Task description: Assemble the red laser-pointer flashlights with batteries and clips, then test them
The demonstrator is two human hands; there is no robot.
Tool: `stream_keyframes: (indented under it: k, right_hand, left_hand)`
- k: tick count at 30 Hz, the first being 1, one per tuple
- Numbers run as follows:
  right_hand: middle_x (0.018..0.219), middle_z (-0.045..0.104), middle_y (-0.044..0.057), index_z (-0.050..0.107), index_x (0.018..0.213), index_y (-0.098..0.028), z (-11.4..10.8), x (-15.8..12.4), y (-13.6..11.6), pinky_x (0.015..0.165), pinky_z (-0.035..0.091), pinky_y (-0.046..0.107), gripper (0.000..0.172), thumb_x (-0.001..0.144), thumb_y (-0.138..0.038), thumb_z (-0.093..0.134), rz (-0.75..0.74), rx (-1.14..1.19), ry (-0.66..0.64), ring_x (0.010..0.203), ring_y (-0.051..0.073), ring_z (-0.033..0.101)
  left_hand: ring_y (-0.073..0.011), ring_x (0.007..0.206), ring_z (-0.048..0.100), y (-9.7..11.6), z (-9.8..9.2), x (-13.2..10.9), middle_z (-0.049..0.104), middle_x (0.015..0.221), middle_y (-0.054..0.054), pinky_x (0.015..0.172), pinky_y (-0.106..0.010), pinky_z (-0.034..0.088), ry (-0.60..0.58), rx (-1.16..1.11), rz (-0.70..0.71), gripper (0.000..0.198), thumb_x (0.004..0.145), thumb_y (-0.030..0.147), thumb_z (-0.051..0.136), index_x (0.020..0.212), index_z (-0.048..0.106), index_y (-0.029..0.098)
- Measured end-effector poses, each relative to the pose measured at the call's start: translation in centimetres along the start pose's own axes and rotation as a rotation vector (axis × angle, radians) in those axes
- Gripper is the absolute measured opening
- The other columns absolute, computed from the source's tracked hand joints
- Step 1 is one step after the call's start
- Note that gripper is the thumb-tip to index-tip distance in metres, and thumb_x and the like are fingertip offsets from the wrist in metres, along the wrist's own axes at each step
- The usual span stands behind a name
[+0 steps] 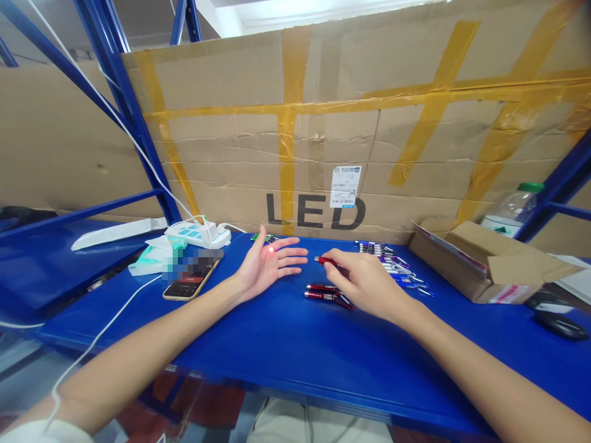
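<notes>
My right hand [362, 283] is closed around a small dark-red laser pointer [319, 259], whose silver tip points left. A bright red dot lies on the palm of my left hand [264, 268], near the base of the fingers. That hand is held open with its fingers spread, and nothing is in it. Just below my right hand, two more red laser pointers [319, 296] lie side by side on the blue table [277, 351]. Behind my right hand is a row of several similar pen-like pieces [397, 271] in black, purple, silver and blue, partly hidden.
At left lie a phone [191, 283], a white power strip [198, 232] with cables and a green-white packet [150, 258]. Green pieces [257, 237] sit behind my left hand. An open carton [484, 264], a bottle [512, 209] and a black mouse [559, 325] are at right. Cardboard [231, 154] stands behind.
</notes>
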State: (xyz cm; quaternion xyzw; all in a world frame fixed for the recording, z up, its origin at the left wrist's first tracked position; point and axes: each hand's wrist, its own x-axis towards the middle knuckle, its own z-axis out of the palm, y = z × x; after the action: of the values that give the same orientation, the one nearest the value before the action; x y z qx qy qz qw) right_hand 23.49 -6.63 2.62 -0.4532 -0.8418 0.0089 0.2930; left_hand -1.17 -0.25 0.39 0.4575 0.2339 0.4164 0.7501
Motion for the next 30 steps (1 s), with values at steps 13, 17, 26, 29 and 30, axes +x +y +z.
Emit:
stream_keyframes:
  k: [13, 17, 26, 29, 30]
  right_hand:
    - [0.088, 0.081, 0.005, 0.072, 0.114, -0.021, 0.07, -0.15, 0.37, 0.068, 0.043, 0.030, 0.030, 0.110, -0.033, 0.044, -0.014, 0.019, -0.042, 0.073, 0.021, 0.073]
    - [0.093, 0.083, 0.006, 0.074, 0.110, -0.022, -0.24, -0.12, 0.39, 0.071, 0.045, 0.031, 0.029, 0.108, -0.031, 0.046, -0.074, 0.012, -0.043, 0.079, 0.022, 0.075]
    - [0.092, 0.083, 0.007, 0.077, 0.105, -0.021, -0.73, 0.06, 0.39, 0.071, 0.045, 0.032, 0.029, 0.105, -0.030, 0.050, -0.042, -0.026, -0.081, 0.077, 0.023, 0.075]
    - [0.093, 0.083, 0.007, 0.075, 0.108, -0.020, -0.61, 0.02, 0.20, 0.070, 0.045, 0.032, 0.031, 0.108, -0.032, 0.046, -0.040, -0.016, -0.069, 0.077, 0.023, 0.074]
    - [0.091, 0.082, 0.007, 0.074, 0.109, -0.020, -0.57, 0.00, 0.15, 0.070, 0.045, 0.031, 0.032, 0.108, -0.032, 0.045, -0.035, -0.011, -0.047, 0.076, 0.022, 0.074]
  left_hand:
    - [-0.0356, 0.122, 0.071, 0.04, 0.13, -0.07, 0.071, 0.138, -0.026, 0.101, -0.046, 0.055, 0.009, 0.000, 0.006, 0.087, 0.105, 0.078, 0.025, 0.140, 0.065, 0.009]
    - [-0.0369, 0.123, 0.070, 0.11, -0.13, -0.05, 0.070, 0.139, -0.027, 0.103, -0.048, 0.054, -0.012, -0.010, 0.011, 0.087, 0.105, 0.078, 0.027, 0.142, 0.063, 0.008]
    - [-0.0365, 0.121, 0.071, 0.31, -0.07, -0.08, 0.070, 0.138, -0.028, 0.102, -0.048, 0.054, -0.019, -0.012, 0.027, 0.092, 0.104, 0.080, 0.025, 0.143, 0.062, 0.007]
    - [-0.0366, 0.121, 0.071, 0.32, 0.11, -0.15, 0.071, 0.137, -0.027, 0.102, -0.048, 0.054, -0.005, 0.001, 0.017, 0.089, 0.105, 0.079, 0.025, 0.142, 0.064, 0.008]
    - [-0.0368, 0.122, 0.071, 0.31, 0.13, -0.17, 0.071, 0.137, -0.027, 0.103, -0.048, 0.054, -0.008, 0.004, 0.015, 0.088, 0.105, 0.078, 0.025, 0.141, 0.064, 0.008]
